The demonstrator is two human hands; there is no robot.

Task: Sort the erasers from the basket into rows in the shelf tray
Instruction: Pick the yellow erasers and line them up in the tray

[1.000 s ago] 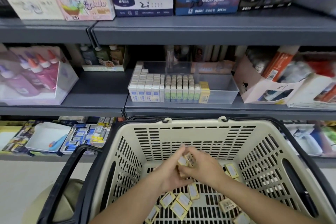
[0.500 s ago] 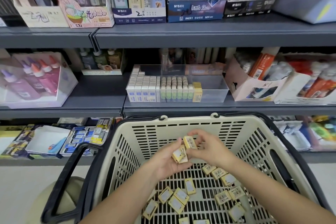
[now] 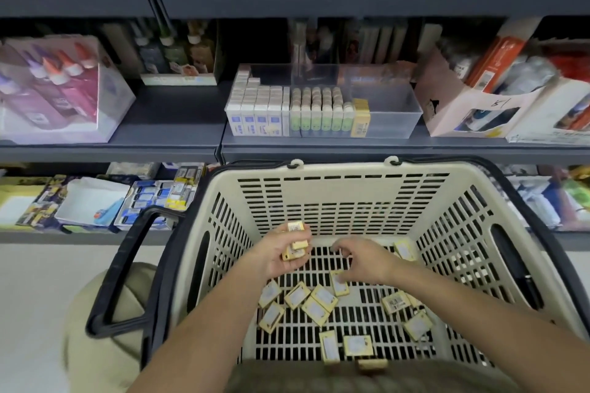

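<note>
Gripping small boxy erasers [image 3: 295, 245] — left hand [image 3: 275, 265] over slotted basket [image 3: 319, 195].

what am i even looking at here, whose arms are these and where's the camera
No machine here: a person works with bare hands, and the one camera sits on their head, looking forward and down, so both forearms enter from below. The left hand grips a few yellow erasers; the right hand hovers over the basket floor, holding nothing I can see. More loose erasers lie in the basket. On the shelf behind, a clear tray holds sorted rows along its left side.
</note>
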